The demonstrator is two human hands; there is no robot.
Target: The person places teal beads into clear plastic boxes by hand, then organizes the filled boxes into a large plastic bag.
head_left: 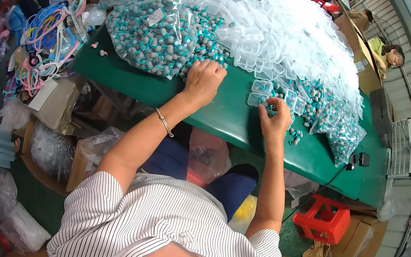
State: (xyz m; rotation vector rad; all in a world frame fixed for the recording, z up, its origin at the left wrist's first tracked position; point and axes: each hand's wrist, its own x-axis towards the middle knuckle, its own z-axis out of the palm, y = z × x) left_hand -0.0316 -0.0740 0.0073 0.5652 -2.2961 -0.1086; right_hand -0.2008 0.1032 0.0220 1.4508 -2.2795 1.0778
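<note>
Now, left hand: my left hand [204, 82] is at the edge of the loose teal-and-grey pieces [207, 39], fingers curled down; I can't tell whether they pinch one.
Right hand: my right hand [275, 122] has thumb and forefinger drawn close, teal showing by the tips; whether anything is gripped, I can't tell.
Clear boxes: a small clear box [262, 87] sits just beyond my right fingertips, others beside it.
Bags: a bulging bag of pieces [147, 36] lies left of my left hand; a second bag [339, 131] lies right of my right.
Progress: plenty left, I'd judge; a great heap of clear boxes [283, 24] rises beyond both hands, and how many are filled I can't make out.
</note>
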